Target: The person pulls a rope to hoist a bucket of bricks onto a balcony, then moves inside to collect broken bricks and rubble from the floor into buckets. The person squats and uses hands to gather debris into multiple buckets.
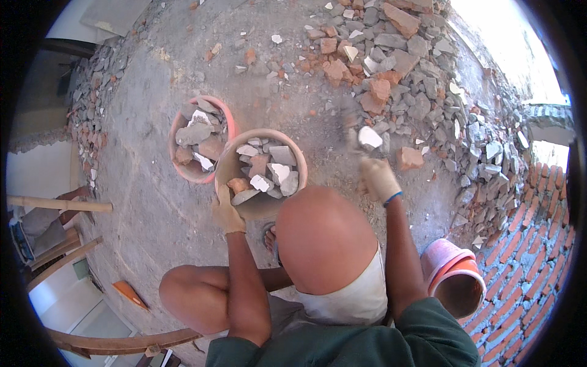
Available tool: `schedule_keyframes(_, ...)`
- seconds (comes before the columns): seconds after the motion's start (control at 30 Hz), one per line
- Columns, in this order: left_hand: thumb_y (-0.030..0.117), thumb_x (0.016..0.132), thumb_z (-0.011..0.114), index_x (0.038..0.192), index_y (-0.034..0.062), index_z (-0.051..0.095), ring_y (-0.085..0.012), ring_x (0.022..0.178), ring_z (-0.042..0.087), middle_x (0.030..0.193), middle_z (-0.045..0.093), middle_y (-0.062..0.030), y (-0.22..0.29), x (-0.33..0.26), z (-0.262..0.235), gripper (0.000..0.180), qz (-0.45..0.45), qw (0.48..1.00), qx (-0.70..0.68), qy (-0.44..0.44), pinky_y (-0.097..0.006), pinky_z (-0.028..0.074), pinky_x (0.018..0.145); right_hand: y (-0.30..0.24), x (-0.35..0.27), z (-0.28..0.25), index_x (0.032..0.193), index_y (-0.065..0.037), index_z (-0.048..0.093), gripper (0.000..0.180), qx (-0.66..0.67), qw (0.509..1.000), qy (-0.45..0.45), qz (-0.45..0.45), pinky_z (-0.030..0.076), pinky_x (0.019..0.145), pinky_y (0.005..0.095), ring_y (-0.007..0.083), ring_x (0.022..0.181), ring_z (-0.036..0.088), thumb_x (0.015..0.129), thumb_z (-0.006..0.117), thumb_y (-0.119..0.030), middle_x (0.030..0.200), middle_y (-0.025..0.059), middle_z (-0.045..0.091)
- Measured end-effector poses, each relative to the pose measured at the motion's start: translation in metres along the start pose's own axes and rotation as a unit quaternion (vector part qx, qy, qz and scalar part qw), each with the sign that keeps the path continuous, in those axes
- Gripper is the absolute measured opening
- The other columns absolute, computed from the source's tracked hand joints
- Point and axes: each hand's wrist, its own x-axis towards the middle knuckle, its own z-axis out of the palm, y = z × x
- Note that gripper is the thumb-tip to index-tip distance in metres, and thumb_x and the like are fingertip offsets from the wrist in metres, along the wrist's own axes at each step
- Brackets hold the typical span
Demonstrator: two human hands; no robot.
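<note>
My left hand, in a pale work glove, grips the near left rim of a bucket partly filled with grey, white and reddish rubble. Touching it at the far left is a second pinkish bucket, also holding broken pieces. My right hand, gloved too, is closed low over the ground at the near edge of the rubble heap. A dark, motion-smeared shape extends beyond its fingers; I cannot make out what it is. Just past the hand lies a white-faced chunk, with a brick lump to the right.
Nested buckets lie tipped on their side at the lower right, beside a brick surface. More rubble runs along the left wall. Wooden poles and an orange object are at left. My bent knees flank my left arm.
</note>
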Motion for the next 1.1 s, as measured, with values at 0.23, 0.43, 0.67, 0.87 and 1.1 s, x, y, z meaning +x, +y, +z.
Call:
schedule_keyframes(0.23, 0.033, 0.093, 0.068, 0.103, -0.0042, 0.068, -0.0205, 0.082, 0.066, 0.097, 0.067, -0.0084, -0.028, 0.014, -0.015, 0.038, -0.001, 0.989, -0.101, -0.107, -0.037, 0.055, 0.068, -0.044, -0.09, -0.047, 0.106, -0.001, 0.063, 0.026, 0.158, 0.957, 0.121, 0.21, 0.054, 0.061, 0.0387, 0.0216, 0.067, 0.067, 0.096, 0.067, -0.025, 0.079, 0.0127, 0.065)
schedule_keyframes(0.43, 0.034, 0.085, 0.074, 0.094, -0.0072, 0.071, -0.0184, 0.075, 0.062, 0.087, 0.069, -0.0116, 0.041, -0.013, 0.041, 0.042, -0.027, 0.993, 0.004, -0.119, -0.036, 0.05, 0.068, 0.036, -0.196, 0.043, 0.102, -0.002, 0.06, 0.024, -0.081, 0.956, 0.1, 0.262, 0.058, 0.076, 0.0428, 0.0352, 0.08, 0.067, 0.083, 0.07, -0.014, 0.076, 0.017, 0.062)
schedule_keyframes(0.67, 0.038, 0.085, 0.072, 0.085, -0.0071, 0.074, -0.0217, 0.07, 0.068, 0.076, 0.072, -0.0161, 0.141, -0.015, 0.158, 0.045, 0.153, 0.954, 0.191, -0.171, -0.04, 0.051, 0.065, 0.003, -0.075, 0.061, 0.108, 0.005, 0.064, 0.036, 0.167, 0.866, 0.252, 0.399, 0.055, 0.082, 0.05, 0.0463, 0.093, 0.068, 0.087, 0.071, -0.025, 0.089, 0.0307, 0.067)
schedule_keyframes(0.87, 0.042, 0.085, 0.07, 0.092, -0.0044, 0.078, -0.0291, 0.08, 0.076, 0.083, 0.076, -0.0219, 0.149, -0.044, 0.239, 0.048, 0.221, 0.912, 0.283, -0.2, -0.042, 0.056, 0.073, 0.01, -0.082, 0.022, 0.104, 0.007, 0.06, 0.04, 0.2, 0.871, 0.213, 0.394, 0.053, 0.084, 0.0541, 0.0493, 0.096, 0.068, 0.093, 0.068, -0.031, 0.096, 0.0327, 0.069)
schedule_keyframes(1.1, 0.04, 0.091, 0.059, 0.092, -0.0028, 0.078, -0.036, 0.083, 0.074, 0.087, 0.075, -0.0242, 0.133, -0.041, 0.285, 0.047, 0.317, 0.85, 0.388, -0.164, -0.046, 0.056, 0.078, -0.026, -0.043, 0.007, 0.107, 0.004, 0.059, 0.037, 0.131, 0.953, 0.095, 0.258, 0.055, 0.085, 0.0535, 0.0469, 0.097, 0.069, 0.094, 0.065, -0.03, 0.096, 0.03, 0.07)
